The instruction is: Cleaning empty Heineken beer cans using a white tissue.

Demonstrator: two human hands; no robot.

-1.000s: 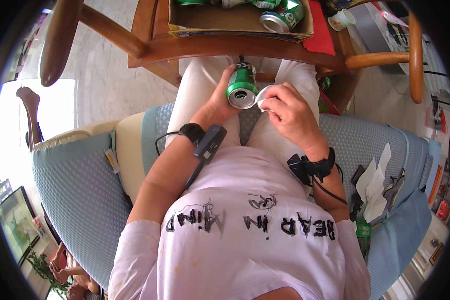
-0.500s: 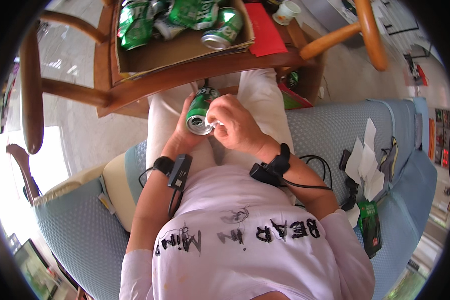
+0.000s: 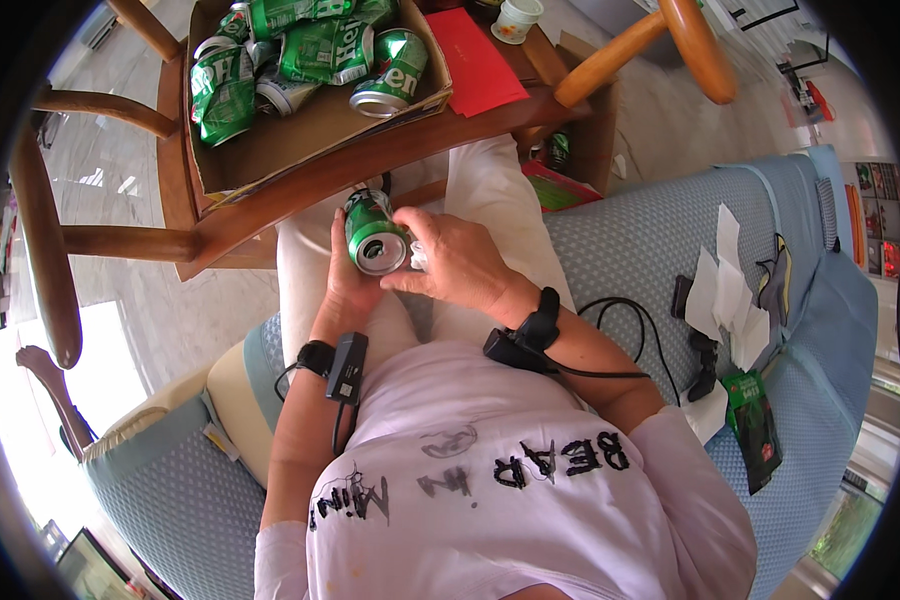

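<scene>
My left hand holds a green drink can over my lap, its silver top tilted toward me and the drinking hole open. From the right, my right hand reaches in with its thumb and fingers at the can's side. A crumpled white tissue is pinched in that hand, beside the can's rim. The right fingertips behind the can are partly hidden.
A cardboard box of crushed green cans stands on a wooden stool-like frame. Beside it lie a red packet and a paper cup. Papers and a green-black pouch rest on the blue sofa.
My right hand has shifted from the can's top rim to its side, its thumb and fingers spread wider around the tissue. The whole view has turned slightly; the left hand still grips the can.
</scene>
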